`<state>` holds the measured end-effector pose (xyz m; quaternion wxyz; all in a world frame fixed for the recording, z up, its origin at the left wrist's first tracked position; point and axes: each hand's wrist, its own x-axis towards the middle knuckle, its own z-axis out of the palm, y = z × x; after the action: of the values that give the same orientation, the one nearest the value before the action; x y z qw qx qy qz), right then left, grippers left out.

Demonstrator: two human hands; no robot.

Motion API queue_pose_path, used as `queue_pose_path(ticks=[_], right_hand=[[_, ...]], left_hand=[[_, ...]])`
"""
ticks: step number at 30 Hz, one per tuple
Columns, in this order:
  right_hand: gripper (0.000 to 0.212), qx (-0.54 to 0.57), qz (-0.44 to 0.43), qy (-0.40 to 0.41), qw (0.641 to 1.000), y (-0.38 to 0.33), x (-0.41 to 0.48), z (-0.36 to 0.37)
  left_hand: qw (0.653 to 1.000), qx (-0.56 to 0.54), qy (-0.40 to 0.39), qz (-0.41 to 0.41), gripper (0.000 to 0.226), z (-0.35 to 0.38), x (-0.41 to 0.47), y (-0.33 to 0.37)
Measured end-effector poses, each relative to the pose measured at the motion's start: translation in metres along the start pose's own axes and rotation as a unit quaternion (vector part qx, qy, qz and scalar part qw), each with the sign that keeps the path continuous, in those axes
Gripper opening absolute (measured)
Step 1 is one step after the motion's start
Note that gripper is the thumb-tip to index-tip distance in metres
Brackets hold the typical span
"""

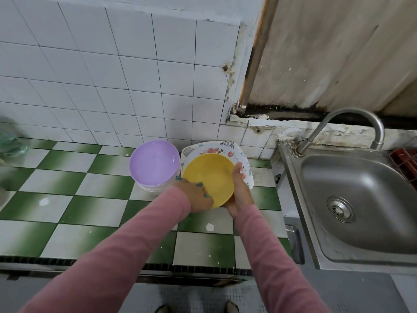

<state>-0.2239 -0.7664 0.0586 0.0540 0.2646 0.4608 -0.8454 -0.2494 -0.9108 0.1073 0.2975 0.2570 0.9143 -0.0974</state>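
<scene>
Yellow bowl (208, 178) empty, gripped by left hand (195, 196), right hand (239, 190).

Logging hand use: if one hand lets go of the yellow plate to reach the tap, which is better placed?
Right, probably. The right hand holds the yellow plate on its right edge, nearer the tap; the left hand grips the opposite rim.

Bright, soft and even, with only faint shadows. Dull sheen across the steel sink (370, 190); a small glint on the purple bowl (154, 162) left of the sink. Crisp on the yellow bowl (208, 177) just left of the sink. Smeared and out of focus far left of the sink. Bowed wall tiles (90, 64) above and left of the sink.
</scene>
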Motion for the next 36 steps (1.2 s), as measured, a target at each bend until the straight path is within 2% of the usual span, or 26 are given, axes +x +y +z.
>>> queue_pose_path(ticks=[3,5,9,11,14,17,19,22,24,26,28,30,32,34,36], right_hand=[[0.117,0.009,-0.002,-0.009,1.0,0.003,-0.003,0.003],[0.104,0.016,-0.006,-0.022,1.0,0.005,-0.006,0.005],[0.101,0.032,-0.001,-0.044,0.999,0.006,-0.007,0.004],[0.089,0.049,0.007,-0.063,0.997,0.007,-0.012,0.008],[0.091,0.076,0.026,-0.07,0.994,0.012,-0.013,0.012],[0.091,0.09,0.018,-0.048,0.995,0.004,-0.01,0.013],[0.101,0.069,0.024,-0.016,0.997,-0.002,-0.004,0.011],[0.124,0.023,0.042,0.021,0.999,-0.006,0.007,0.0],[0.124,0.008,0.033,0.017,0.999,-0.007,0.013,-0.008],[0.121,0.018,0.007,0.005,1.0,-0.01,0.013,-0.011],[0.121,0.029,-0.016,-0.003,0.999,-0.014,0.014,-0.013],[0.121,0.032,-0.024,-0.018,0.999,-0.019,0.014,-0.013],[0.122,0.021,-0.022,-0.024,0.999,-0.026,0.011,-0.014],[0.122,0.016,-0.022,-0.036,0.999,-0.032,0.01,-0.014],[0.121,0.008,-0.012,-0.037,0.999,-0.037,0.006,-0.013]], left_hand=[[0.993,0.036,0.105,-0.043,0.068,0.01,0.003,0.001],[0.984,0.042,0.163,-0.062,0.068,0.015,0.006,0.0],[0.962,-0.036,0.267,-0.046,0.065,0.019,0.017,0.005],[0.95,-0.074,0.303,-0.03,0.064,0.01,0.021,0.006],[0.958,-0.089,0.27,0.036,0.062,-0.003,0.023,0.013],[0.968,-0.135,0.175,0.118,0.067,-0.007,0.019,0.026],[0.97,-0.156,0.102,0.156,0.066,-0.008,0.016,0.028],[0.985,-0.014,0.03,0.168,0.059,-0.006,0.009,0.024],[0.986,0.036,0.012,0.164,0.057,-0.005,0.006,0.02],[0.987,-0.021,0.032,0.156,0.057,-0.003,0.003,0.014],[0.979,-0.084,0.086,0.167,0.059,-0.001,0.001,0.009],[0.97,-0.099,0.132,0.181,0.066,0.001,-0.001,0.003],[0.963,-0.069,0.179,0.187,0.069,0.003,-0.004,0.0],[0.949,-0.052,0.237,0.203,0.044,0.004,-0.003,0.001],[0.941,-0.083,0.262,0.199,0.027,0.003,-0.003,0.002]])
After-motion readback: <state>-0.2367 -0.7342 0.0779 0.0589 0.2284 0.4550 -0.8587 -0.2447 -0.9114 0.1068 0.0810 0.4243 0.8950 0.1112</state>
